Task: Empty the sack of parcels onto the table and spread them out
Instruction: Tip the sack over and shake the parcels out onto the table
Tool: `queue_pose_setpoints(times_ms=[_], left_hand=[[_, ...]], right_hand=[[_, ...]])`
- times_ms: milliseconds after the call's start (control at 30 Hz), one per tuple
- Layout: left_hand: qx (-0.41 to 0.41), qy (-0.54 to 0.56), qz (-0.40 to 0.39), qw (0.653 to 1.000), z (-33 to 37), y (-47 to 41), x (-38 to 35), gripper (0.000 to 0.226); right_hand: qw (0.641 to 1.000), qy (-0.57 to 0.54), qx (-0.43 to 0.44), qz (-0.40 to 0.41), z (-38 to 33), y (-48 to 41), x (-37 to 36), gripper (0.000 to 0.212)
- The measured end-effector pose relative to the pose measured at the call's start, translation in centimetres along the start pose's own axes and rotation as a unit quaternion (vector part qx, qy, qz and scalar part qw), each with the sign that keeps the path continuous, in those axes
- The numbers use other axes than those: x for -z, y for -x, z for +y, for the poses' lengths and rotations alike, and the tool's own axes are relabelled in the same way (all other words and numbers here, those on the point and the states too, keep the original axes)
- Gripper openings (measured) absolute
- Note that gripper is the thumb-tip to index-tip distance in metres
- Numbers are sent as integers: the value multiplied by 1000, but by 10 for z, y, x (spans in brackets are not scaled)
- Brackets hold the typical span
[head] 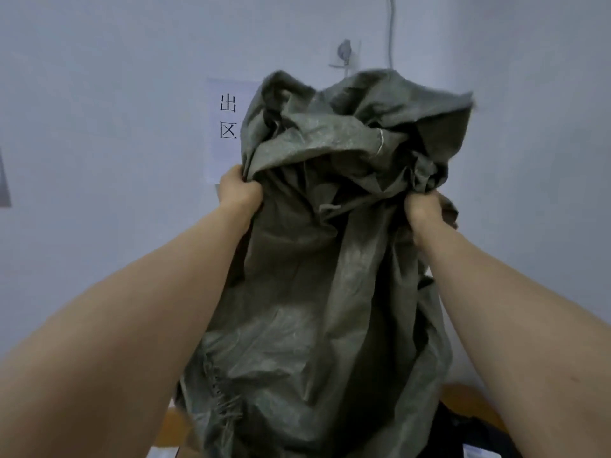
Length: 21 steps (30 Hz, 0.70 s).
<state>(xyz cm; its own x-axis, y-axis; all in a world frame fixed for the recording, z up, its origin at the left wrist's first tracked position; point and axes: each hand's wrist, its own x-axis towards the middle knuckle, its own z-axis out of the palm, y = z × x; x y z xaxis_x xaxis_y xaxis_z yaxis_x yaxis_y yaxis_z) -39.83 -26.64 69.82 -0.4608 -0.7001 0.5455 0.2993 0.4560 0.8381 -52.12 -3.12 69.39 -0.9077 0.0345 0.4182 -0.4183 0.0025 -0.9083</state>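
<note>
A large grey-green woven sack (pixel 317 292) hangs in front of me, held high against the wall. Its crumpled closed end bunches above my fists and its frayed mouth points down toward the table. My left hand (pixel 239 191) is clenched on the sack's left side. My right hand (pixel 425 209) is clenched on its right side at about the same height. Dark parcels (pixel 453 431) show at the bottom right beneath the sack, and a pale one (pixel 162 452) shows at the bottom left. The sack hides most of the table.
A strip of orange-brown table (pixel 469 399) shows at the bottom edge. The pale wall behind carries a white paper sign (pixel 228 127) with black characters, a wall hook (pixel 345 56) and a hanging white cable (pixel 392 28).
</note>
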Motion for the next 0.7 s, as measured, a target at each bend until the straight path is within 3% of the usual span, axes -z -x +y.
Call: queue_pose_setpoints(times_ms=[67,133,233,300,367,433,500,567,633,700], left_hand=[[63,-141,-66,986,-17,13,4,29],[112,-222,-105,963,-27,20,13,42],[63,-302,-86,947,-13,14,24,44],[53,-294,-74,951,-4,14,26,45],[96,-231,-88,964,-8,21,25,46],[205,-71,-115,969,-24,30,22,48],[288,85,-131,945,-29,41,18,45],[312,189,-160,917,-28,51,15,38],[282,248,-231,898,-18,63,13,41],[242,236,-307,890,-6,72,8,46]], right_hand=[[997,37,-54,-30,18,5,-2,41],[998,16,-55,-24,19,10,-4,40],[999,-31,1,-17,6,9,-8,41],[999,40,21,-23,7,11,-13,42],[975,210,13,-63,21,15,-20,42],[946,310,22,-92,35,24,-26,44],[952,285,44,-105,39,35,-34,57],[963,232,65,-122,36,48,-44,72],[962,205,90,-157,33,61,-58,76],[955,188,122,-193,31,72,-75,66]])
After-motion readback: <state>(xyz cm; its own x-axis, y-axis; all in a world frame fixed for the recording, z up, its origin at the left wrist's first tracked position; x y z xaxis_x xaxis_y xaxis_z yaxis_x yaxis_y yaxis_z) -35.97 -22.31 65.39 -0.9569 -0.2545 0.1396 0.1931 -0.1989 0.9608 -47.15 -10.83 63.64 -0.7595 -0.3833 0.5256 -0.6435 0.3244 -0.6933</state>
